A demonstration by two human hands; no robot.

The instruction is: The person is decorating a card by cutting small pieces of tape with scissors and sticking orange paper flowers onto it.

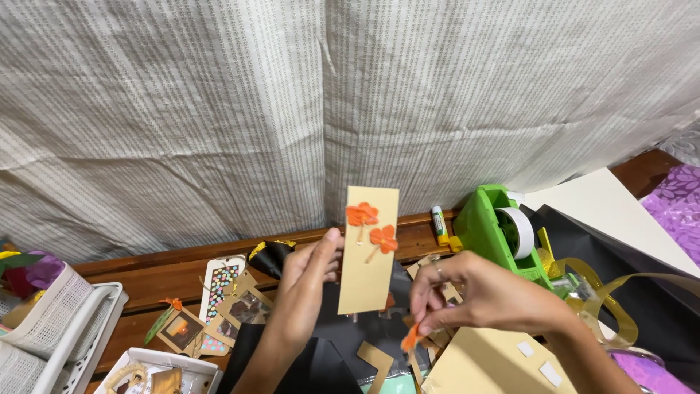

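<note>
The left hand [306, 281] gripped a tan card strip [369, 252] by its edge and held it upright, two orange paper flowers [372, 226] stuck near its top. At four o'clock from the strip, the right hand [481, 295] pinched a small orange paper piece [411, 338] between its fingertips, well below the card. At two o'clock sat a green tape dispenser [490, 226] on the wooden worktop [168, 273], a glue stick [439, 224] just beside it. Off at nine o'clock lay a dotted bookmark [219, 286].
</note>
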